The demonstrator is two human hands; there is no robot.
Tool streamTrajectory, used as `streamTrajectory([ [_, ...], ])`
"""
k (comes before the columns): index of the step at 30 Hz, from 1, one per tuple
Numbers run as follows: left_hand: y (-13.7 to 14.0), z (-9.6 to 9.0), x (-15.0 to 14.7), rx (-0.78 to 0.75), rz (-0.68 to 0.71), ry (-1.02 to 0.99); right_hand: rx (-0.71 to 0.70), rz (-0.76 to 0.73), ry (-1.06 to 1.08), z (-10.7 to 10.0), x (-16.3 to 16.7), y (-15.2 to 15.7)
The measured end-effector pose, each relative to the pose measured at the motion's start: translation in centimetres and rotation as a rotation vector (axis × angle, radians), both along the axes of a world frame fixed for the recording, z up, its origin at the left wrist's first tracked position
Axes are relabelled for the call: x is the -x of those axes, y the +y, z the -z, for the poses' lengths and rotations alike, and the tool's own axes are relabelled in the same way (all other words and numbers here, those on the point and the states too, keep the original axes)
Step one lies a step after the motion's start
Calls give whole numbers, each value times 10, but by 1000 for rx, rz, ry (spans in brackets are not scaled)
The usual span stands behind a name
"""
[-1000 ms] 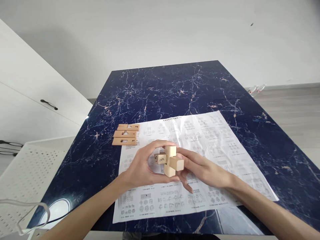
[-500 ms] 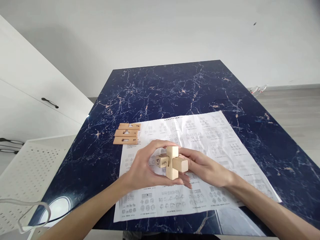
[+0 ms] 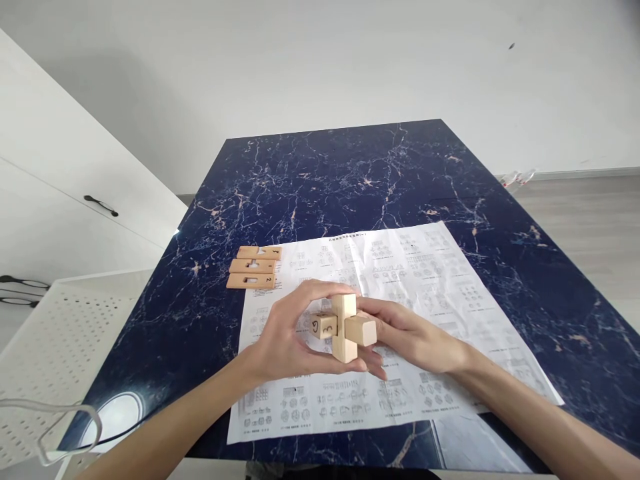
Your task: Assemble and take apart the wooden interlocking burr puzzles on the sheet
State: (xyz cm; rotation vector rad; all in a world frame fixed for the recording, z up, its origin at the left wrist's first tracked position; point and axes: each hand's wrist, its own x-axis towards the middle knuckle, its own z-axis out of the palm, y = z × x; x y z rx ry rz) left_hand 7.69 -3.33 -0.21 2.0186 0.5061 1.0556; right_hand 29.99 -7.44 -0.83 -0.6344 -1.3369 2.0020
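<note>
A wooden burr puzzle of interlocking blocks, with handwritten numbers on one block, is held above the printed sheet. My left hand grips its upright block, fingers at the far end and thumb at the near end. From the right side, my right hand holds the puzzle too, its fingertips partly hidden behind the blocks. Beneath both hands lies a white sheet of printed diagrams, creased in places.
Several flat numbered wooden pieces with cut-outs lie at the sheet's left edge. The dark blue marbled table stands near a white wall. A white perforated panel and a cable are at the left.
The puzzle has tilted very slightly in my hands, and its numbered block sits a touch lower. Both hands keep nearly the same place.
</note>
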Motion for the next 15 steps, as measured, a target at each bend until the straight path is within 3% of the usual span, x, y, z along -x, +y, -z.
streamTrajectory([
  [9, 5, -6, 5, -83, -30, -18, -34, 37, -20, 0, -6, 3],
  [15, 14, -8, 14, -136, -361, 21, 82, 286, 81, 5, -7, 9],
])
